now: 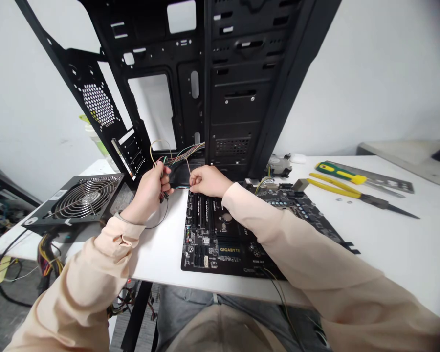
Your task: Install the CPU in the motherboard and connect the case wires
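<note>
My left hand [148, 193] is closed around thin coloured wires [185, 155] that run from the black upright computer case [234, 98], with a small connector showing below my fingers. My right hand [209, 181] pinches a thin wire close to my left hand, just above the top edge of a black Gigabyte motherboard [220, 244]. That board lies flat on the white table [161, 259], beneath my right forearm. Part of it is hidden by my sleeve.
A power supply unit [80, 203] with a fan grille lies at the left, its cables hanging over the table edge. At the right lie a green-and-yellow screwdriver [341, 172], yellow-handled pliers [352, 193], a metal I/O shield [388, 181] and a CPU cooler [278, 166].
</note>
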Available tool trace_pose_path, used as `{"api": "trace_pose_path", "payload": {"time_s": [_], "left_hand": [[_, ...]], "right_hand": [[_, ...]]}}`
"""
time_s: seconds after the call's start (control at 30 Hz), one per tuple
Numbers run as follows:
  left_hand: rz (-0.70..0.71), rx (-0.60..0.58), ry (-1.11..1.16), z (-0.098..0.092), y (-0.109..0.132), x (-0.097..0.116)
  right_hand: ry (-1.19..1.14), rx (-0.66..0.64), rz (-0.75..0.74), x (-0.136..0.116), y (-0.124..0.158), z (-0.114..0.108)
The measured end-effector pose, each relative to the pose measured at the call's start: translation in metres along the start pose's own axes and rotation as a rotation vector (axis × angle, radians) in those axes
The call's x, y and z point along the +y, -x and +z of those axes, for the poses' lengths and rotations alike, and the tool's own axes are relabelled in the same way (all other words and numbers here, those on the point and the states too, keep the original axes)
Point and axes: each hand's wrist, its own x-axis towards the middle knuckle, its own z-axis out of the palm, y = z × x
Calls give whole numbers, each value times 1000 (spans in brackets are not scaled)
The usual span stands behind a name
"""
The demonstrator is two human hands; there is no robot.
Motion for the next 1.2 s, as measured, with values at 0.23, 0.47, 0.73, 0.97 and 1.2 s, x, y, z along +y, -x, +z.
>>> {"api": "trace_pose_path", "payload": {"time_s": [0.23, 0.47, 0.73, 0.97, 1.2], "left_hand": [[-15, -4, -5, 2, 0, 0], [-37, 4, -10, 3, 1, 1], [-51, 13, 5, 3, 2, 2], [-71, -13, 39, 0, -1, 0], [-78, -67, 84, -6, -2, 4]], "right_hand": [[106, -35, -37, -4, 1, 0], [281, -60, -84, -10, 6, 4], [398, -87, -70, -17, 8, 6], [389, -77, -29, -18, 4, 8], [342, -57, -35, -14, 7, 12]]}}
